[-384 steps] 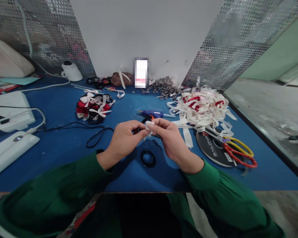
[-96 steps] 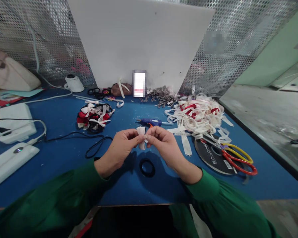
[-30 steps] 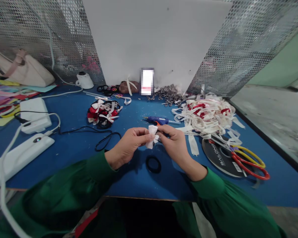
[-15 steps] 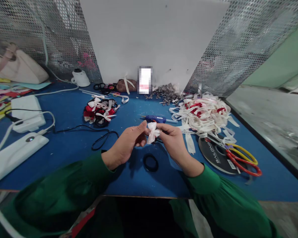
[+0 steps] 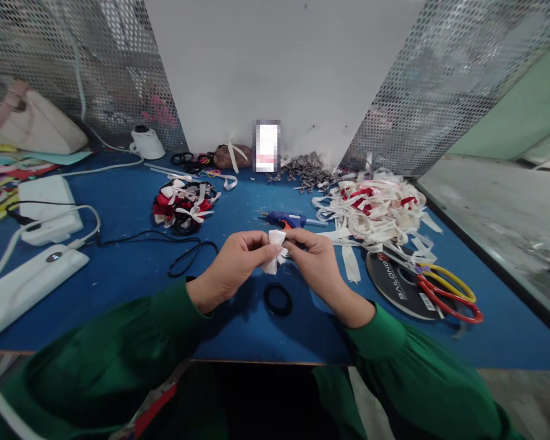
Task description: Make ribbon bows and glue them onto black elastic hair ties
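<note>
Between both hands, over the middle of the blue table, is a small white ribbon bow (image 5: 271, 264). My left hand (image 5: 238, 264) pinches it from the left, thumb across its front. From the right, my right hand (image 5: 315, 260) grips its edge between thumb and fingers; the fingertips are partly hidden behind the fabric. A black hair tie (image 5: 277, 299) lies on the table just below the hands. Right behind them rests a blue glue gun (image 5: 284, 219) with an orange trigger and a clear glue stick at its back.
White and red ribbons (image 5: 376, 208) are heaped at right, beside a black disc (image 5: 401, 290) with red-and-yellow scissors (image 5: 449, 293) on it. Finished-looking bows on hair ties (image 5: 183, 205) lie left. Grey clips (image 5: 309, 171) sit at the back. A white power strip (image 5: 36, 284) and cables occupy the left.
The bow has turned in my fingers, from facing up and spread to a narrower, tilted view. My left thumb has come down onto its front.
</note>
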Tool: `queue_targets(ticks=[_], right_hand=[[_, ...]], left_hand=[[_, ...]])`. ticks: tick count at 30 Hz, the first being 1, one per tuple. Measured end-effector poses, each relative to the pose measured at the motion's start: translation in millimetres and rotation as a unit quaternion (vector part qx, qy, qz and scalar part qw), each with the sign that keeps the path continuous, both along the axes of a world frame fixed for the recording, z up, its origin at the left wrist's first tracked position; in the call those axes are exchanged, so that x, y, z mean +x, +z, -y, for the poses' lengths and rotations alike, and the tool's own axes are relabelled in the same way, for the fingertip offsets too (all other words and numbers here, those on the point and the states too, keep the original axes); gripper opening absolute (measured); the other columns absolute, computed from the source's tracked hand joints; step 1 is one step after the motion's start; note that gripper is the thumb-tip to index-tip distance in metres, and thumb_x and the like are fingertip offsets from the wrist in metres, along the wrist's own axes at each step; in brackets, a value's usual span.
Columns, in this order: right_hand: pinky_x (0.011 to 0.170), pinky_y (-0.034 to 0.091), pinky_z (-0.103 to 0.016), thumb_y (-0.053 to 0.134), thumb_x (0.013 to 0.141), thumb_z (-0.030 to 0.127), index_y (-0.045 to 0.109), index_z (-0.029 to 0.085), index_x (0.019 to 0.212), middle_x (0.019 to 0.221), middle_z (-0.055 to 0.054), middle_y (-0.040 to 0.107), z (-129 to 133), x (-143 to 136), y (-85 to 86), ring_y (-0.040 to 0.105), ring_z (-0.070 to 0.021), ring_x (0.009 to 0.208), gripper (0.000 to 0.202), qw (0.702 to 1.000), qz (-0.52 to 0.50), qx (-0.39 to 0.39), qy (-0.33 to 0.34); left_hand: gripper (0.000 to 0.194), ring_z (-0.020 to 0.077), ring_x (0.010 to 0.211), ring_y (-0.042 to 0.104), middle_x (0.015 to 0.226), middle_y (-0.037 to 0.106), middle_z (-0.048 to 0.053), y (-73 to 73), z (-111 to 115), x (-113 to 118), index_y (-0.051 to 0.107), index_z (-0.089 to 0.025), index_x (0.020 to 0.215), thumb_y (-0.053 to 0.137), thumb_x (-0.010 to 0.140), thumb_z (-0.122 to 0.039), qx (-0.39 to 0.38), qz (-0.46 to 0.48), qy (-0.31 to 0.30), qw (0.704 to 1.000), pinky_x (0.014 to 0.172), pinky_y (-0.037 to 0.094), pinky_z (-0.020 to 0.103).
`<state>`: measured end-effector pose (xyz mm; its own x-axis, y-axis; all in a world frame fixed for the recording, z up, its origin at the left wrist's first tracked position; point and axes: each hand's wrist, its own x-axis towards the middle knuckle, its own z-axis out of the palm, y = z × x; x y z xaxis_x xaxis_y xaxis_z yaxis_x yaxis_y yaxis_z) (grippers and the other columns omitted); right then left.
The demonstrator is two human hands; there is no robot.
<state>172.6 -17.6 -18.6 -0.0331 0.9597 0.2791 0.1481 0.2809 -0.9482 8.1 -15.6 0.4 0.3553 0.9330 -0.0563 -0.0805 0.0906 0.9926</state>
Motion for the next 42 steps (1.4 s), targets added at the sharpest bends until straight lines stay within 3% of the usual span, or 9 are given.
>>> queue_targets(ticks=[18, 29, 37, 42], right_hand=[[0.073, 0.05, -0.029, 0.063, 0.078, 0.02, 0.081, 0.023, 0.085, 0.081, -0.001, 0.077, -0.6, 0.3, -1.8, 0.067, -0.017, 0.076, 0.019, 1.0, 0.008, 0.017, 0.012], [0.065, 0.046, -0.028, 0.066, 0.077, 0.025, 0.081, 0.021, 0.089, 0.078, -0.002, 0.075, -2.7, 1.0, -4.7, 0.06, -0.0159, 0.068, 0.02, 0.998, -0.045, -0.034, -0.017], [0.063, 0.046, -0.027, 0.063, 0.077, 0.023, 0.081, 0.021, 0.088, 0.077, -0.001, 0.075, -1.0, 0.8, -4.9, 0.062, -0.0158, 0.068, 0.02, 0.999, -0.013, -0.014, -0.032], [0.063, 0.047, -0.027, 0.06, 0.077, 0.019, 0.08, 0.021, 0.087, 0.077, -0.001, 0.075, -0.8, 0.7, -4.5, 0.062, -0.0153, 0.066, 0.023, 0.999, 0.017, 0.006, -0.043]], left_hand=[[0.033, 0.0101, 0.058, 0.045, 0.059, 0.055, -0.002, 4.1, 0.8, -0.2, 0.055, -0.016, 0.062, 0.068, 0.083, -0.038, 0.087, -0.064, -0.005, 0.994, 0.058, 0.035, 0.024], [0.036, 0.0084, 0.058, 0.039, 0.062, 0.054, -0.002, -4.3, -1.8, -0.2, 0.067, -0.014, 0.072, 0.072, 0.083, -0.048, 0.0, -0.02, -0.023, 1.0, 0.055, 0.029, 0.024], [0.031, 0.0074, 0.057, 0.038, 0.063, 0.056, -0.002, -3.4, -0.2, -0.7, 0.073, -0.014, 0.077, 0.078, 0.078, -0.044, -0.051, -0.002, -0.044, 0.998, 0.053, 0.025, 0.024], [0.03, 0.0073, 0.058, 0.036, 0.063, 0.055, -0.002, -3.4, -1.0, 0.6, 0.073, -0.012, 0.076, 0.079, 0.076, -0.042, -0.039, -0.019, -0.041, 0.998, 0.054, 0.025, 0.024]])
